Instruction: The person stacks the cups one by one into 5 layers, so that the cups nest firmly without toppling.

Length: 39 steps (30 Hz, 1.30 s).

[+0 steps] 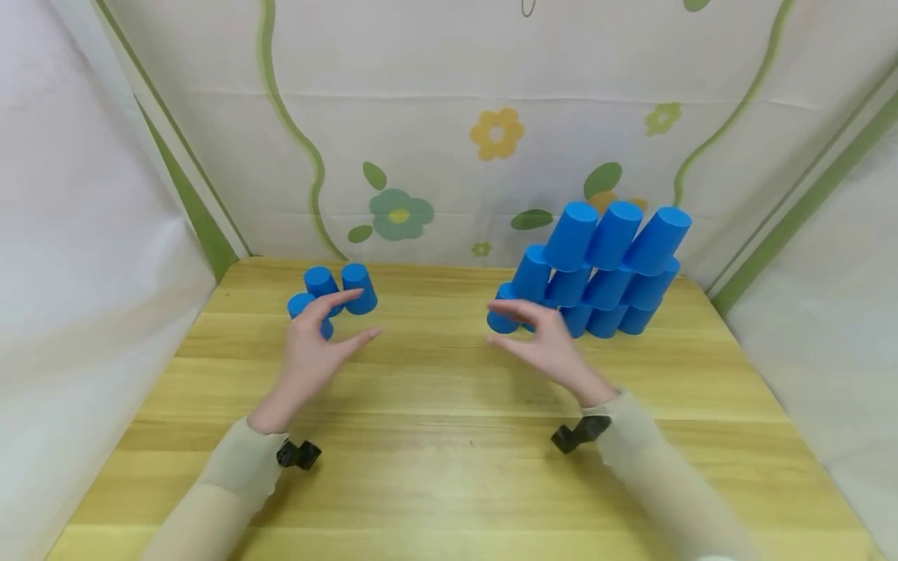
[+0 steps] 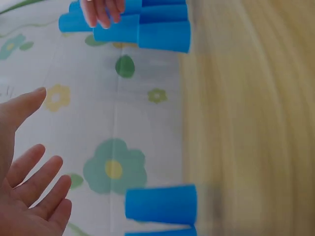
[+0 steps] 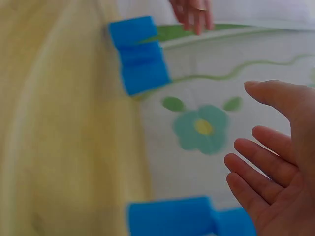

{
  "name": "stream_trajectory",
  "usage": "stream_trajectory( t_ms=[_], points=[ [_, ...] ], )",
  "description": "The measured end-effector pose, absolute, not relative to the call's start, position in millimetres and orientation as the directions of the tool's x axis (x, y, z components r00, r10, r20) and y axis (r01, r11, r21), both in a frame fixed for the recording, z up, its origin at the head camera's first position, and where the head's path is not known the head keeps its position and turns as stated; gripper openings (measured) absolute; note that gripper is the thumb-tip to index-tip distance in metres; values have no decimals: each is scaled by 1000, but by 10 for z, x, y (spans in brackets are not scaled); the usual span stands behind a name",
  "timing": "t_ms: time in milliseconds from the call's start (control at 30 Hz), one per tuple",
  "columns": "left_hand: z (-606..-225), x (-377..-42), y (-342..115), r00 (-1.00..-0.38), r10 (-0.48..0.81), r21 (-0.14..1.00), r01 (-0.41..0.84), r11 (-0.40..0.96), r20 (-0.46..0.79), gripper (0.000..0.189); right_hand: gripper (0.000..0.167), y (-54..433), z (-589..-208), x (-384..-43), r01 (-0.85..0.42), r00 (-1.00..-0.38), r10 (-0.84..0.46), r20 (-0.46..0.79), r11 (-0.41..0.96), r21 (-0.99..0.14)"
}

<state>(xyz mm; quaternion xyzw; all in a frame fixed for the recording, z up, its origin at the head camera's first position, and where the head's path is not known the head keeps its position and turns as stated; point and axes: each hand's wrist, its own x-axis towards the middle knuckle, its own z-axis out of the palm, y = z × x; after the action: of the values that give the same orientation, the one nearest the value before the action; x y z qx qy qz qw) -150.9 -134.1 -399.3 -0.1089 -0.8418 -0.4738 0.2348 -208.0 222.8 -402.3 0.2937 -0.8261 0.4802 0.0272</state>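
Observation:
On the right of the table, blue cups [image 1: 605, 290] stand upside down in a three-tier stack, with three cups on top. My right hand [image 1: 543, 343] hovers in front of its left end, thumb and fingers spread apart around nothing. At the back left, several more inverted blue cups [image 1: 360, 290] stand on the tabletop, partly covered by my left hand [image 1: 313, 347]. That hand also holds nothing, its thumb and fingers parted. In the left wrist view, the left fingers [image 2: 47, 182] spread beside a blue cup [image 2: 161, 205]. The right fingers [image 3: 261, 177] are likewise relaxed in the right wrist view.
The wooden table [image 1: 442, 467] reaches back to a white curtain [image 1: 421, 62] printed with flowers and leaves. White fabric [image 1: 77, 234] hangs along the left side and more on the right. A small black device [image 1: 299, 454] is strapped at each wrist.

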Motion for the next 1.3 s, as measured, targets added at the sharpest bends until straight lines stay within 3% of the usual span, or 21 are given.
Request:
stream_trajectory(
  t_ms=[167,300,433,600,733,1067,1300],
  points=[
    [-4084,-1456,-1674,-831,-246,794,324,515,499,61,54,1762,-4339,-2189,-463,-808,-543,228,345,-817],
    [-4200,-1464,-1872,-852,-358,854,177,490,382,71,63,1381,-4467,-2306,-420,-807,-564,177,337,-843],
    [-4341,-1539,-2008,-888,-371,872,63,486,271,74,76,977,-4478,-2481,-399,-810,-567,148,350,-847],
    [-4448,-1655,-2117,-899,-379,873,8,487,219,74,96,515,-4440,-2719,-445,-785,-603,144,387,-807],
    [-4450,-1714,-2134,-906,-375,874,-12,486,196,76,103,249,-4393,-2887,-443,-803,-579,144,417,-794],
    [-4484,-1708,-2127,-937,-299,863,6,506,182,67,96,-140,-4375,-2982,-404,-821,-563,93,458,-792],
    [-4475,-1761,-2049,-959,-215,856,51,515,187,67,58,-261,-4430,-2929,-411,-850,-494,183,404,-818]
  ],
)
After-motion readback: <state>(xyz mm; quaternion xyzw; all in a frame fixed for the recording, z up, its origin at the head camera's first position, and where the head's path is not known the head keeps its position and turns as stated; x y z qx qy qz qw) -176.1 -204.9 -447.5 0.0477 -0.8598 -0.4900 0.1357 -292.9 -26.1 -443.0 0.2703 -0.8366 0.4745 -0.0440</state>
